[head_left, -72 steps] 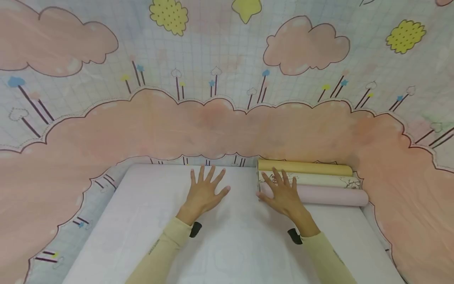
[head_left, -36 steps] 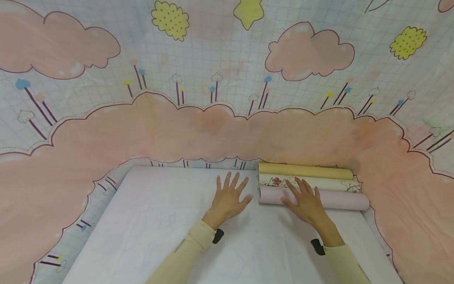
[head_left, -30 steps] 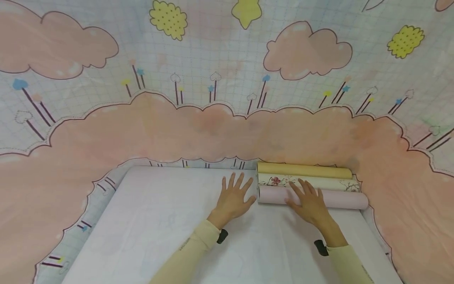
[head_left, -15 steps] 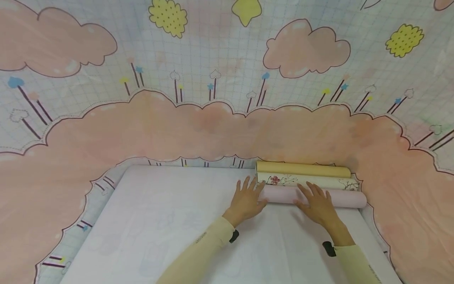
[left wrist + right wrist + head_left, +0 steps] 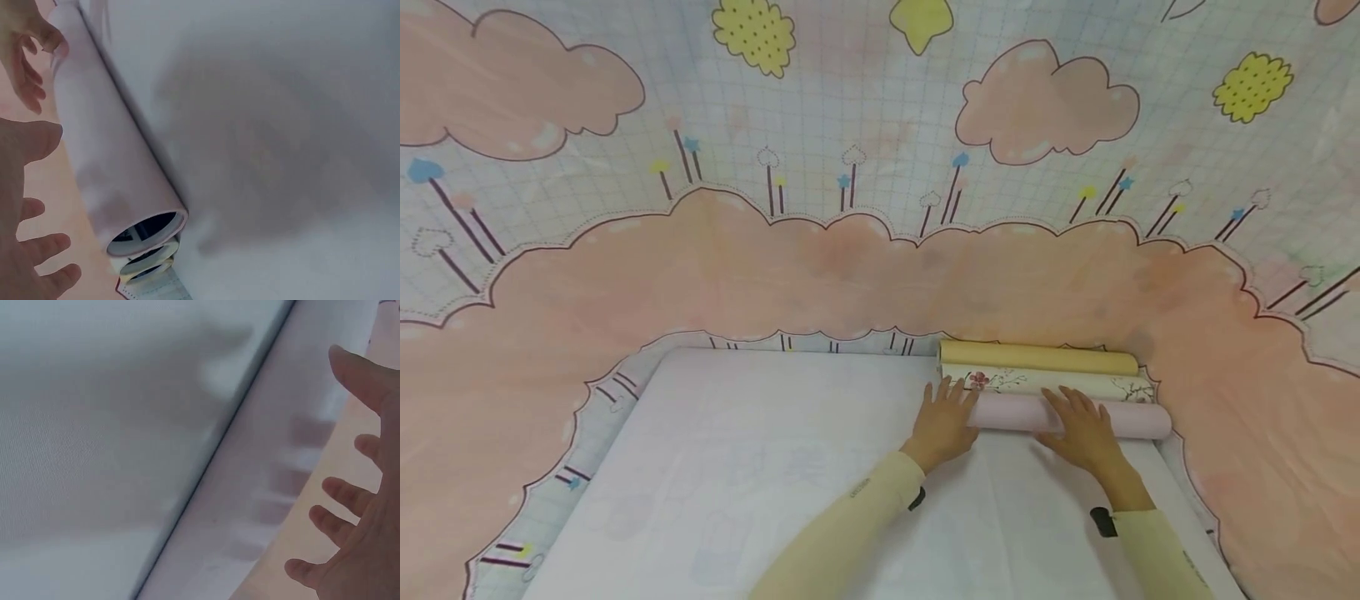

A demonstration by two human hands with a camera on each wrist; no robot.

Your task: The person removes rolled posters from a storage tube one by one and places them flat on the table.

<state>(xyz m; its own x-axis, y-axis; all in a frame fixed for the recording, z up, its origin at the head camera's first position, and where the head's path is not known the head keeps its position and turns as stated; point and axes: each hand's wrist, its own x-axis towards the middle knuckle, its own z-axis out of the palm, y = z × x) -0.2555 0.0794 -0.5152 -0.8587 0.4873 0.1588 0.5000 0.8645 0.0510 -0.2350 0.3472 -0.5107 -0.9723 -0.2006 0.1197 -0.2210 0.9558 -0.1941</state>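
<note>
A white tabletop (image 5: 737, 450). At its far right a pink roll (image 5: 1138, 421) lies nearest, a floral roll (image 5: 1060, 386) just behind it, then a yellow roll (image 5: 1037, 358), apparently also resting on the surface.

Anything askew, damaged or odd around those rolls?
Nothing stands out: the yellow roll, flowered roll and pink roll lie side by side near the far edge of the white surface; no tears or spills visible.

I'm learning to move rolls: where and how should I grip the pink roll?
Probably round the pink roll near both ends, from above and its near side: it lies crosswise, that long side faces open tabletop, and the patterned roll lies along its far side.
</note>
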